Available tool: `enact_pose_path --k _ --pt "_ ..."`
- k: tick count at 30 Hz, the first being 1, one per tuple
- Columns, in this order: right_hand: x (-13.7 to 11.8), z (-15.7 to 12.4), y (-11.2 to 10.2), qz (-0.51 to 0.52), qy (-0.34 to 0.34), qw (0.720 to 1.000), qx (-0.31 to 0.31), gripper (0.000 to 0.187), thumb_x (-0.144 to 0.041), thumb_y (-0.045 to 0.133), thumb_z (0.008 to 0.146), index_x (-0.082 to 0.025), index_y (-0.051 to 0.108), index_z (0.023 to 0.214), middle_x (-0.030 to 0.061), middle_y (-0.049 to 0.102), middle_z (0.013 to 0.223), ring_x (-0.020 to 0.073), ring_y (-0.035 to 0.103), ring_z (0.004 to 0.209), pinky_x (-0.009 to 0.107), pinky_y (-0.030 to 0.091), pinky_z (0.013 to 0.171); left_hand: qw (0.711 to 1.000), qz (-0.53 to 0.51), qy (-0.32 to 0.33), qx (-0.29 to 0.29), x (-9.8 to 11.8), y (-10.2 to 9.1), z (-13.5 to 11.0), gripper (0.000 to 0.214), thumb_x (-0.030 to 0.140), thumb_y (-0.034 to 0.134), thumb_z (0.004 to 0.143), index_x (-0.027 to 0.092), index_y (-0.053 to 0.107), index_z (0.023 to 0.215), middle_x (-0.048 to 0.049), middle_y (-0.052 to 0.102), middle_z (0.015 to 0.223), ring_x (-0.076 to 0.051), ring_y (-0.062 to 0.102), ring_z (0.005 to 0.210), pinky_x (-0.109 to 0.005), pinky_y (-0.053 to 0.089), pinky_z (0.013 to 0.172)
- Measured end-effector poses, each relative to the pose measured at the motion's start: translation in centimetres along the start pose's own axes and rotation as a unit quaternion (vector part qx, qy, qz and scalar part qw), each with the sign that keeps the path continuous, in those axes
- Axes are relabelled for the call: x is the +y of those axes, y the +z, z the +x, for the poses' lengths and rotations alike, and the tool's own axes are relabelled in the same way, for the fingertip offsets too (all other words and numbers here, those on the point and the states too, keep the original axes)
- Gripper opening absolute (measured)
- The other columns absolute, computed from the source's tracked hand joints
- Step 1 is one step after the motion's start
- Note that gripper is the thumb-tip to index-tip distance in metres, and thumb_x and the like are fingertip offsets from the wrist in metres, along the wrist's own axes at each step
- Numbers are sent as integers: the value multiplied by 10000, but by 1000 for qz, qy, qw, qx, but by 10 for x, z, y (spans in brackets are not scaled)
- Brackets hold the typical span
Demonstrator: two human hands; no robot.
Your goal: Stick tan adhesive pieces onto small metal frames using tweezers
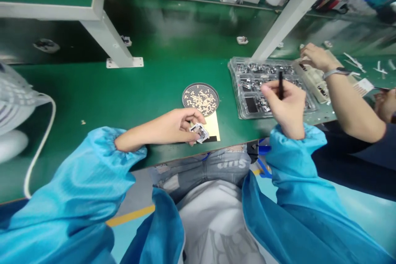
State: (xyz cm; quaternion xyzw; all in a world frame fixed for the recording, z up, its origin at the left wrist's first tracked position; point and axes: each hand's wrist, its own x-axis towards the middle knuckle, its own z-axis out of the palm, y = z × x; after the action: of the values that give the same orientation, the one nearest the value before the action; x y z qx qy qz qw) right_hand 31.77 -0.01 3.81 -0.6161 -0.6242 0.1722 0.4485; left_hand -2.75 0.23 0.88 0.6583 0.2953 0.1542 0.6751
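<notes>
Head view: I log left grip [177, 126] holding white component [201, 133], seemingly for steadiness; right grip [288, 105] pinching black tool [281, 84], apparently for control.

The left hand [182, 126] hides some of the small white part [201, 132], and the bits [200, 100] in the round dish [186, 90] are too tiny to tell
</notes>
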Motion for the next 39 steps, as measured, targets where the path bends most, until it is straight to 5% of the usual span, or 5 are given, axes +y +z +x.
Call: enact_pose_path --k 4,11,23,30,39 --pt "9 39 6 -243 6 968 -70 246 -421 735 899 -199 801 982 19 632 669 201 578 667 348 447 715 999 6 20 31 1 -2 2 396 273 849 854 159 693 1201 -89 786 1050 -173 788 791 -261 652 734" --pt "2 61 18 -351 44 925 -138 241 -436 801 831 -205 799 901 95 748 807 272 669 809 368 486 744 992 -55 -16 116 11 -4 5 330 358 856 864 121 725 1051 -77 776 855 -129 712 616 -200 573 551" --pt "-13 13 25 -46 -6 998 -41 348 -404 844 822 -225 751 1106 50 776 959 186 634 714 342 514 679 960 -181 49 210 15 5 7 447 497 845 856 102 733 1033 -81 764 848 -170 757 641 -188 549 520" --pt "-53 -51 60 230 30 953 -196 310 -451 889 807 -228 699 909 29 778 877 188 749 811 307 603 737 962 -177 67 197 11 3 7 363 417 806 903 113 756 1095 -84 783 937 -162 763 694 -206 572 599" --pt "-52 -68 99 280 74 940 -181 383 -531 791 890 -278 691 1159 26 791 927 243 780 893 447 645 912 964 -118 67 228 10 5 7 448 189 782 810 121 762 1252 -111 800 1136 -190 757 868 -301 615 819"
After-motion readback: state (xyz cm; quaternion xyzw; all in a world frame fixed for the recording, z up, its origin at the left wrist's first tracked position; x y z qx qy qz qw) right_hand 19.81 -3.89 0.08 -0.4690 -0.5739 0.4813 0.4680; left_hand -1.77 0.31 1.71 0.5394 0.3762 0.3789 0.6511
